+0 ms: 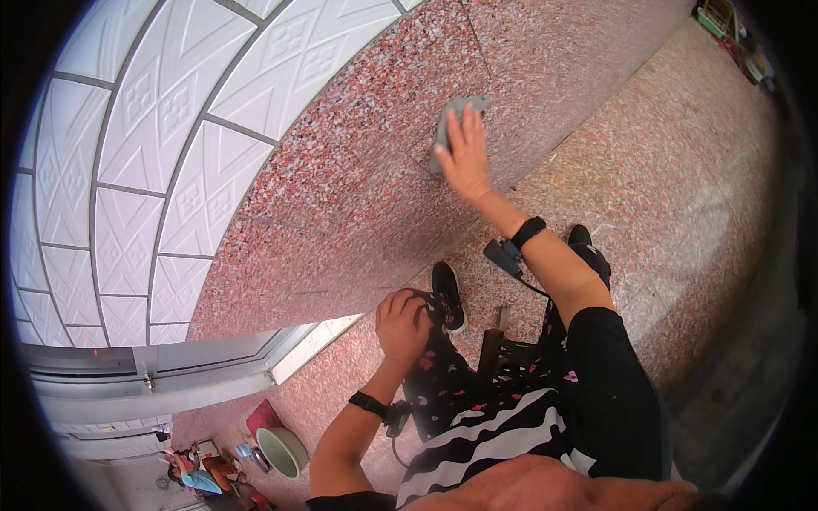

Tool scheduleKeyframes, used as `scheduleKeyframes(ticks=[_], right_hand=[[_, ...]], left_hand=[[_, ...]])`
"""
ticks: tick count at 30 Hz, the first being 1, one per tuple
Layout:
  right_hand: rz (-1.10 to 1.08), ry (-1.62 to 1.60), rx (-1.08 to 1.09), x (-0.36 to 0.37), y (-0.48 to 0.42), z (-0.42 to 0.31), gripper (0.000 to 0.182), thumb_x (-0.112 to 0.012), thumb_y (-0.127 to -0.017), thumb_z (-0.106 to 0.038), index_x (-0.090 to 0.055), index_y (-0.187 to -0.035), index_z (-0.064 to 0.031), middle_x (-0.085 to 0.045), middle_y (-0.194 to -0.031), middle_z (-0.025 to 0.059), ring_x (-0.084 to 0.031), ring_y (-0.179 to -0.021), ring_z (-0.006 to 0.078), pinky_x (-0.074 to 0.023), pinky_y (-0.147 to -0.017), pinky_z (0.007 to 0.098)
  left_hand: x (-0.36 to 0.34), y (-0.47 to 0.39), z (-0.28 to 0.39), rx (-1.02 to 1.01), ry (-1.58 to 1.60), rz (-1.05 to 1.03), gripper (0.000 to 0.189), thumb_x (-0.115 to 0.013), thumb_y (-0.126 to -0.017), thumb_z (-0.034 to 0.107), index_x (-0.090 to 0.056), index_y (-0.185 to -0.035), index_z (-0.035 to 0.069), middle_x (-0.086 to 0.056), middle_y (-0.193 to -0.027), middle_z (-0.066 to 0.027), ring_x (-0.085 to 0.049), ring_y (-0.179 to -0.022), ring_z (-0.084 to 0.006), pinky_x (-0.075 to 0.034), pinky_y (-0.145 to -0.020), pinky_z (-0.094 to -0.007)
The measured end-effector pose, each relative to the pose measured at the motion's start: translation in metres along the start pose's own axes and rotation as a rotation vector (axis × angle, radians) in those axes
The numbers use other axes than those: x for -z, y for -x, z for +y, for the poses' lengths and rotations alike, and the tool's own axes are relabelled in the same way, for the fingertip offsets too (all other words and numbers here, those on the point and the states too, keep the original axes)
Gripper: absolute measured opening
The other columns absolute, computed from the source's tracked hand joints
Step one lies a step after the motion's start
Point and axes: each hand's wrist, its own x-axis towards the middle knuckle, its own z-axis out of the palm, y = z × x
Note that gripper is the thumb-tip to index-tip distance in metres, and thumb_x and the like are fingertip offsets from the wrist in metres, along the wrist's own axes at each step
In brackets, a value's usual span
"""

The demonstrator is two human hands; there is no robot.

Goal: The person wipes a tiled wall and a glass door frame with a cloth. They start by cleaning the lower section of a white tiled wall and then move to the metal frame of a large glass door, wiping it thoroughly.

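My right hand (466, 152) lies flat with spread fingers over a grey cloth (442, 131), pressing it against the speckled red granite wall panel (358, 160). The cloth's edges show past the fingertips and beside the thumb; its middle is hidden under the hand. My left hand (402, 324) rests on my knee, over dark flower-patterned trousers (441, 373), and holds nothing. Both wrists carry black straps with small cabled devices.
White embossed tiles (217, 185) cover the wall above the granite. A low dark stool (491, 351) stands between my legs. Left lie a door frame (211, 354), a pale green basin (282, 452) and a seated person (198, 479). A green container (710, 20) sits far right.
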Motion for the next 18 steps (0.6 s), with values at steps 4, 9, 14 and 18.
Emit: scheduleKeyframes(ticks=[4,9,14,18], right_hand=[[0.111,-0.134,-0.186,0.010,-0.025,0.033,0.069,-0.040,-0.104,-0.045,-0.017,-0.161,-0.0132,-0.003,-0.166,0.0251,-0.004,-0.152,0.0479,-0.0118,-0.122,0.0553],[0.202,-0.421,-0.412,0.016,-0.048,0.072,0.072,-0.041,-0.105,-0.043,-0.011,-0.160,-0.0076,0.006,-0.165,0.0277,0.003,-0.152,0.0474,-0.0107,-0.122,0.0525],[0.206,-0.674,-0.620,0.023,-0.052,0.059,0.074,-0.041,-0.105,-0.043,-0.009,-0.160,-0.0050,0.009,-0.163,0.0309,0.007,-0.151,0.0471,-0.0052,-0.122,0.0509],[0.163,-0.455,-0.443,0.017,-0.048,0.046,0.076,-0.043,-0.104,-0.045,-0.008,-0.161,-0.0075,0.009,-0.163,0.0304,0.008,-0.151,0.0488,-0.0062,-0.122,0.0543]], left_hand=[[0.001,0.000,0.000,0.004,-0.004,0.005,0.019,-0.070,-0.076,0.014,-0.071,-0.095,0.013,-0.065,-0.113,-0.0057,-0.057,-0.114,-0.0313,-0.044,-0.099,-0.0445],[0.003,0.000,-0.001,0.011,0.003,-0.004,0.019,-0.070,-0.077,0.014,-0.071,-0.095,0.013,-0.065,-0.113,-0.0055,-0.057,-0.115,-0.0319,-0.044,-0.099,-0.0445],[0.004,0.002,-0.001,0.027,-0.019,-0.004,0.019,-0.070,-0.077,0.014,-0.071,-0.095,0.013,-0.065,-0.113,-0.0055,-0.057,-0.115,-0.0323,-0.044,-0.100,-0.0450],[0.004,0.001,-0.001,0.018,-0.014,-0.002,0.019,-0.070,-0.076,0.014,-0.071,-0.096,0.013,-0.065,-0.113,-0.0056,-0.057,-0.115,-0.0324,-0.044,-0.100,-0.0453]])
